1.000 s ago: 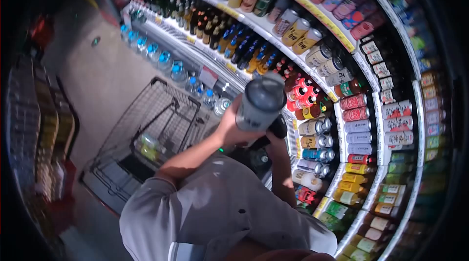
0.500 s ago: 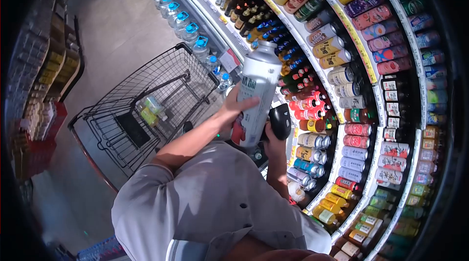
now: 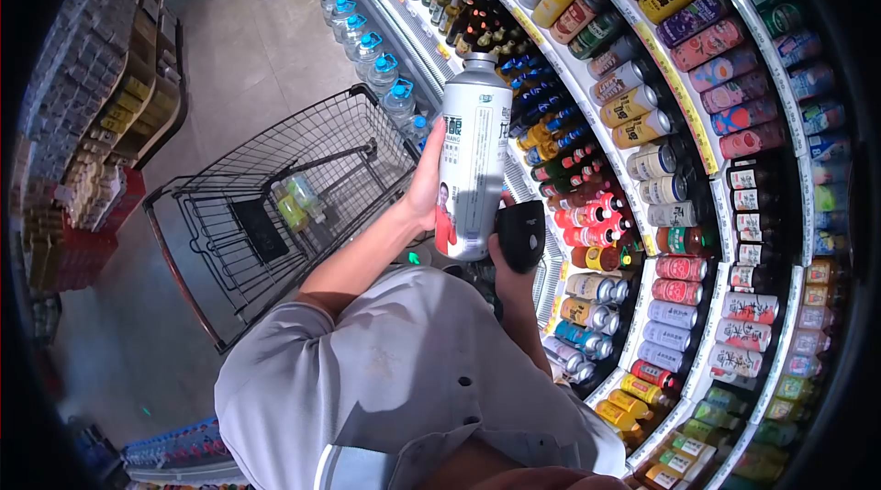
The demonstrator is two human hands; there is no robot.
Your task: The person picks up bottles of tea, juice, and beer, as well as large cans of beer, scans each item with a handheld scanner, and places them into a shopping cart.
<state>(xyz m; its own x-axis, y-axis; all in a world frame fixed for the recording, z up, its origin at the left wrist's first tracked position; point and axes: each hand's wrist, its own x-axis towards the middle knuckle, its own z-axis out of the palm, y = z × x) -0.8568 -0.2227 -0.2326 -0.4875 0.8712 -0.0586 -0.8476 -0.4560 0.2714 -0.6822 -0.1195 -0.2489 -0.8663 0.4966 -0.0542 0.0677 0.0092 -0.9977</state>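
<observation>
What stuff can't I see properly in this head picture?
In the head view:
- Bare left hand: most fingers hidden behind the tall white cylindrical bottle.
- Bare right hand: partly covered by the smooth black rounded object.
- Small yellow-green package in the black wire cart: too small to read.

White bottle point(image 3: 477, 160), grey-topped and dark-lettered, red patch at its seven o'clock; black device point(image 3: 523, 238) at its five o'clock. In view: black trolley point(image 3: 259, 228), nine o'clock; blue-capped jugs point(image 3: 369, 54), eleven; grey shirt point(image 3: 395, 371), six.
</observation>
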